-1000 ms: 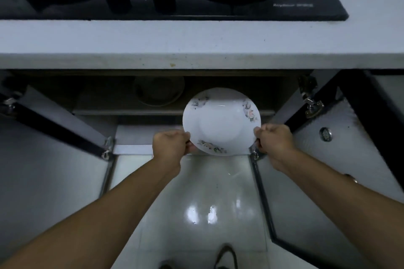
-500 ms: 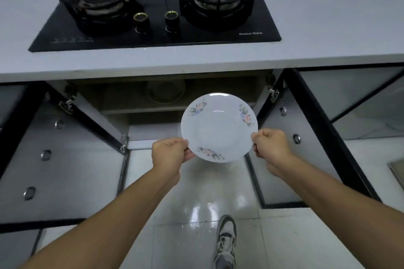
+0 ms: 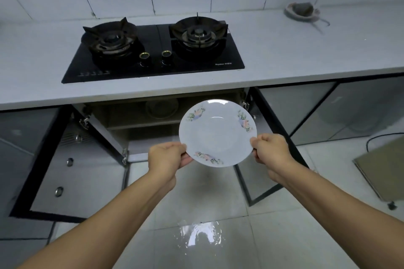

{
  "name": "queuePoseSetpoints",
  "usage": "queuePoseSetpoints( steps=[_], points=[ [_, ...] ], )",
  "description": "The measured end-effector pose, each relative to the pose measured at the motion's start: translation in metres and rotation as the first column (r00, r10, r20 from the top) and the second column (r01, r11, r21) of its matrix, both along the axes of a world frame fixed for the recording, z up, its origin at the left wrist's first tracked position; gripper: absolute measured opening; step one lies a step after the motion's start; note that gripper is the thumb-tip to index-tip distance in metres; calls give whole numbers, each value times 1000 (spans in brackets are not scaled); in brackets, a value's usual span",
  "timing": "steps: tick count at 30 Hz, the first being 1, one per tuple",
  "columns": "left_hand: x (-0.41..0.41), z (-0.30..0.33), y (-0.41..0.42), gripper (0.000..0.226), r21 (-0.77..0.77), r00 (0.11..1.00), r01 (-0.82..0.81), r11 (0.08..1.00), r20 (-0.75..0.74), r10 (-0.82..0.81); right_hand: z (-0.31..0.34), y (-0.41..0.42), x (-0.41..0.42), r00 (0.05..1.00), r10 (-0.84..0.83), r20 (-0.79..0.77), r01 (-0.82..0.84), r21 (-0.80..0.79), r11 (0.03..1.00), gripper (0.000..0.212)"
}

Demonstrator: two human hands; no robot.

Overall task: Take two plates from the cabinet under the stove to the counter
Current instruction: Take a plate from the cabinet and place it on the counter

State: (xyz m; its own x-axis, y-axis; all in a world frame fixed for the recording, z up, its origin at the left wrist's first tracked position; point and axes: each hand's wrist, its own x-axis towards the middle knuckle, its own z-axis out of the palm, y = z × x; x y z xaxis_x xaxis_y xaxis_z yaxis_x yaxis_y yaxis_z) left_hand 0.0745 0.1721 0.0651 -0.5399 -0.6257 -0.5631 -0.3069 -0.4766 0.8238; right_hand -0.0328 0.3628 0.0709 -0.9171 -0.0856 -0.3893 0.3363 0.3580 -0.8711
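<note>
A white plate (image 3: 217, 132) with flower prints on its rim hangs in the air in front of the open cabinet (image 3: 140, 120) under the stove. My left hand (image 3: 167, 156) grips its left edge and my right hand (image 3: 270, 148) grips its right edge. I cannot tell whether a second plate lies under the one I see. More dishes (image 3: 161, 107) sit dimly on the cabinet's upper shelf. The grey counter (image 3: 295, 50) runs above the cabinet.
A black two-burner gas stove (image 3: 153, 50) is set into the counter. Both cabinet doors (image 3: 72, 170) stand open to either side. A small dish with a dark lump (image 3: 301, 12) sits at the counter's back right. A flat board (image 3: 380, 166) lies on the floor at right.
The plate has come out of the cabinet and risen, still held by both hands. My view has lifted from the cabinet mouth to take in the whole stove and counter.
</note>
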Motion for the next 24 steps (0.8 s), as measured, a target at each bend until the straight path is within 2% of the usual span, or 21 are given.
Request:
queuePoseSetpoints(
  steps=[6, 11, 18, 24],
  points=[
    [-7, 60, 31, 7, -56, 999, 12, 998, -45, -14, 55, 33, -2, 999, 1, -33, -2, -38, 999, 10],
    [-20, 109, 63, 7, -75, 995, 58, 996, -78, -63, 102, 70, -11, 998, -38, -41, 36, -48, 998, 20],
    [-47, 170, 111, 5, -61, 988, 73, 996, -135, -80, 166, 126, -22, 993, -64, -98, 53, -114, 992, 16],
    [-69, 224, 157, 4, -61, 975, 133, 989, -170, -141, 219, 178, -29, 981, -144, -130, 122, -159, 980, 28]
  ],
)
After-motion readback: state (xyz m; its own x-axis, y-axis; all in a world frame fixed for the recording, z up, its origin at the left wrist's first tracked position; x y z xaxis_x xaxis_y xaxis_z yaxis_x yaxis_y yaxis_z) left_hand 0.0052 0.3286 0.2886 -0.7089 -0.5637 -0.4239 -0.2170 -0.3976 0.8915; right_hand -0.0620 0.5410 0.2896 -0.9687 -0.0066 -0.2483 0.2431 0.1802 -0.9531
